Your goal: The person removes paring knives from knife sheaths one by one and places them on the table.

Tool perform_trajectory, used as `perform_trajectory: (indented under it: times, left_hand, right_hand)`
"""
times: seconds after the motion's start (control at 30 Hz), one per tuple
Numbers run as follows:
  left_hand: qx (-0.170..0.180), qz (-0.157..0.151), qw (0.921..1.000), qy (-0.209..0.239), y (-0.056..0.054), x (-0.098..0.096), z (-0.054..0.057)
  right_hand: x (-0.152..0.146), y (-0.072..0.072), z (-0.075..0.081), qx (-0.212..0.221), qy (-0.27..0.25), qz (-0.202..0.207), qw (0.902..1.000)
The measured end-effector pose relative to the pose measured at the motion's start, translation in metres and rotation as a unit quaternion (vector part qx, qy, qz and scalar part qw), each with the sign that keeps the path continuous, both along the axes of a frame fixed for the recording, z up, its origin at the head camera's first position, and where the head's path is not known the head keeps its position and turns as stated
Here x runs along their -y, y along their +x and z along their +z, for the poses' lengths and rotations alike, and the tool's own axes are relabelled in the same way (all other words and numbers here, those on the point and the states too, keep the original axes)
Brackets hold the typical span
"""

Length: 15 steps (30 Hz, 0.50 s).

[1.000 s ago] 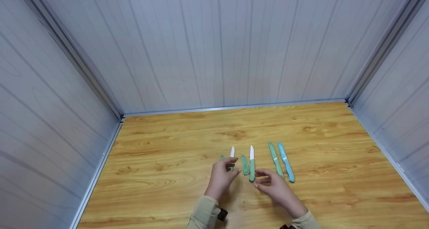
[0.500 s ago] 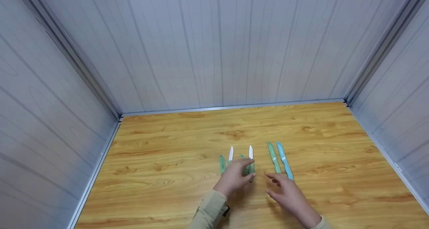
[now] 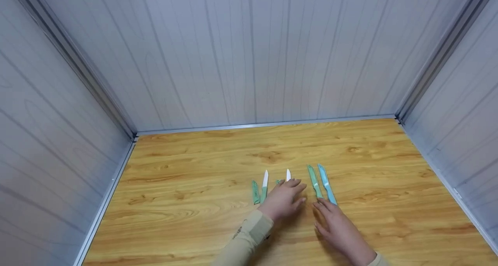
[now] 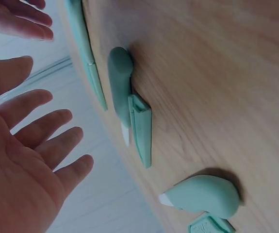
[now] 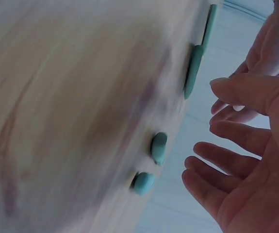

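Note:
My left hand (image 3: 286,199) hovers over a green-handled knife whose white blade (image 3: 288,175) shows past the fingers. In the left wrist view that knife's handle (image 4: 120,80) lies beside a green sheath (image 4: 141,133), and the spread fingers hold nothing. To its left is a second bare knife (image 3: 264,190) with its own green sheath (image 3: 255,192). My right hand (image 3: 337,225) is near the handle ends of a sheathed green knife (image 3: 313,178) and a sheathed blue knife (image 3: 327,184). Its fingers look relaxed and hold nothing in the right wrist view.
The knives lie on a wood-grain table (image 3: 186,161). Pale panel walls (image 3: 249,56) with metal edging stand at the back and both sides.
My left hand has moved right, from the leftmost knife to over the second one. The right hand has shifted right, away from the second knife toward the sheathed pair.

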<state>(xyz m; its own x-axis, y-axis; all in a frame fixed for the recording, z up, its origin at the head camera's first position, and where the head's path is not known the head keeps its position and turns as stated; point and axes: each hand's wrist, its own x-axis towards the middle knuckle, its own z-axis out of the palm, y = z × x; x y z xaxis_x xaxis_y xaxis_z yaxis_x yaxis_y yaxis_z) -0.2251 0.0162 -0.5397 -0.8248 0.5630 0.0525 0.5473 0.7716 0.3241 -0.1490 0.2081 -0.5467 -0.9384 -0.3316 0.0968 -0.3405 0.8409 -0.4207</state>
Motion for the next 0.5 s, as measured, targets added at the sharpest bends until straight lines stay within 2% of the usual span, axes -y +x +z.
perform_trajectory:
  times: [0.1, 0.23, 0.5]
  left_hand:
    - [0.001, -0.002, 0.9999, -0.015, -0.009, -0.004, 0.000]
    - [0.005, -0.001, 0.9994, -0.033, -0.021, -0.009, -0.001]
    - [0.034, -0.015, 0.9979, -0.053, -0.035, -0.023, -0.002]
  right_hand:
    - [-0.004, -0.001, -0.003, 0.000, 0.011, 0.005, 0.9999]
    - [-0.008, -0.004, -0.006, 0.021, 0.015, 0.001, 0.9997]
    - [-0.011, -0.009, -0.009, 0.047, 0.015, -0.004, 0.9988]
